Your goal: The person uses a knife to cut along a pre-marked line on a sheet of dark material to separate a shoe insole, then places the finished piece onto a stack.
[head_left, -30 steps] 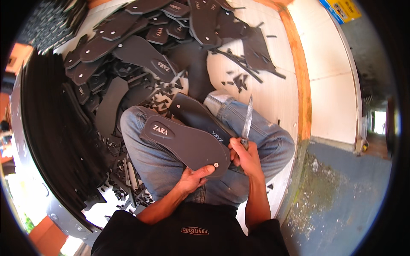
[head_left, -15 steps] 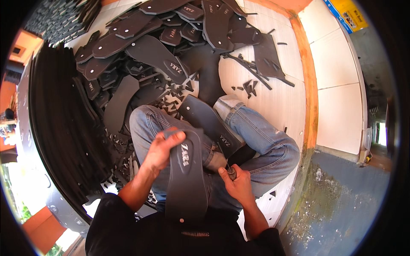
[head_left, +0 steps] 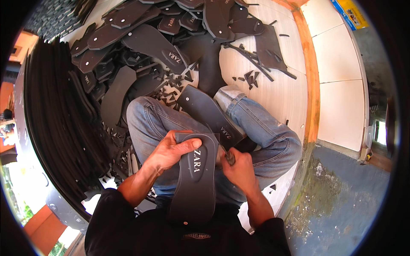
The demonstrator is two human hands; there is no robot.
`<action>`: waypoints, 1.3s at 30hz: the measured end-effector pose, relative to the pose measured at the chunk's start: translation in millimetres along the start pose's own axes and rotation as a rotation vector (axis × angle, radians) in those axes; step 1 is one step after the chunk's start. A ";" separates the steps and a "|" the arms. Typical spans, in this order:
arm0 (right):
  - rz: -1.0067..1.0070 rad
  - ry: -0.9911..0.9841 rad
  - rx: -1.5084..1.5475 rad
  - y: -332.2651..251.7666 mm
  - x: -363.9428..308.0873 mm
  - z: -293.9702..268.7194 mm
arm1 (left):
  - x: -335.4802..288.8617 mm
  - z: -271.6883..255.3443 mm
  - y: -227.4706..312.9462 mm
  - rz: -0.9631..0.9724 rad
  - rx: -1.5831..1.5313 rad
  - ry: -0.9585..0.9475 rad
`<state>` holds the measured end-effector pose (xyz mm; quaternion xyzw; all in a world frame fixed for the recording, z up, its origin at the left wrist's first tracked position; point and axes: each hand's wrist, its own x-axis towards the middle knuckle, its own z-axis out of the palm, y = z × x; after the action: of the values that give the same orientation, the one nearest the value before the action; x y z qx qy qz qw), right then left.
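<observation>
A dark foam shoe sole (head_left: 194,192) with pale print at its wider end is upright in front of my chest. My left hand (head_left: 173,149) grips that end, thumb pressed on the top face, other fingers hidden behind. My right hand (head_left: 240,168) is closed round the handle of a thin-bladed knife (head_left: 229,157), its blade pointing up and left, close by the sole's right edge. Whether blade and sole touch I cannot tell. Another dark sole (head_left: 209,112) lies across my crossed legs, just beyond the held one.
A heap of dark soles (head_left: 153,49) spreads over the floor ahead, with small triangular offcuts (head_left: 173,85) around it. Tall stacked black sheets (head_left: 55,115) stand at the left. On the right, a flat dark sheet (head_left: 271,47) and scraps lie before an orange-edged tiled wall (head_left: 339,98).
My left hand has shifted right with the sole, which has turned a little. My right hand has raised the knife up to the sole's edge. The view has tilted slightly.
</observation>
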<state>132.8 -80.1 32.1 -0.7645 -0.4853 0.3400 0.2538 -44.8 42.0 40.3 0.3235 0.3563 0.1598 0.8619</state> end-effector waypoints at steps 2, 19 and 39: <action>-0.093 -0.021 0.014 -7.2 25.8 -9.7 | 6.9 9.3 -4.6 -0.005 0.071 -0.027; 0.137 0.171 0.846 -7.3 -7.8 -12.6 | 44.3 68.9 -66.8 0.070 -0.410 0.151; 0.138 -0.051 -0.159 26.2 -45.8 -11.6 | -11.2 41.4 -97.4 -0.100 -0.405 0.275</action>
<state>143.1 -133.1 33.3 -0.8049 -0.4633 0.3366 0.1557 -18.5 -54.1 2.8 0.1012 0.4464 0.2276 0.8595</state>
